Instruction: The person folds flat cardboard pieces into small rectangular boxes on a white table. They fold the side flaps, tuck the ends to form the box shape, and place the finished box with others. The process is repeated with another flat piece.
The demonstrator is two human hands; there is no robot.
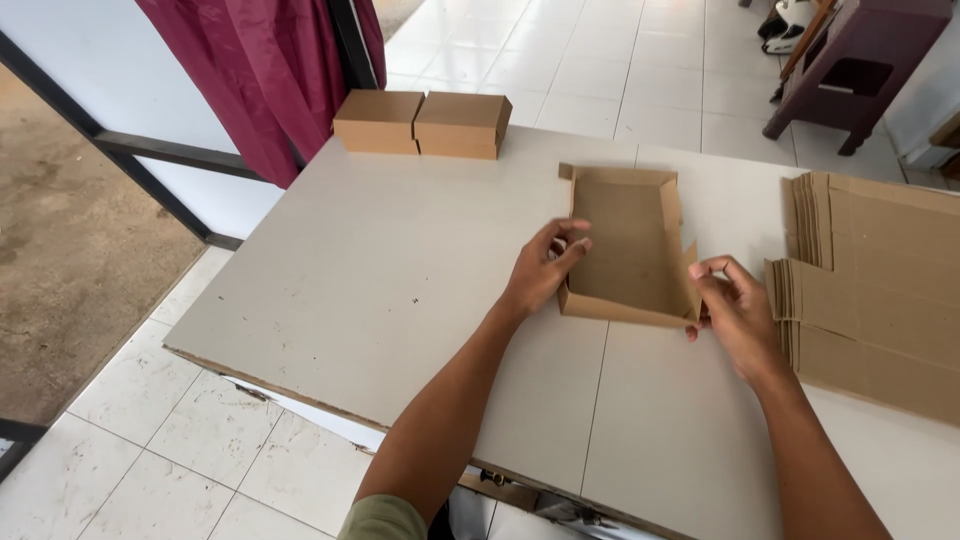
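A half-folded brown cardboard box (628,240) lies open on the grey table top (400,260), its side walls raised. My left hand (545,270) grips the box's left wall near the front corner, thumb inside. My right hand (735,310) pinches the right front corner, where a flap stands up. Both hands hold the same box.
A stack of flat cardboard blanks (880,290) lies at the right. Two finished closed boxes (422,122) sit side by side at the table's far edge. A dark red curtain (265,70) hangs behind them. A dark wooden stool (850,70) stands on the white tiled floor.
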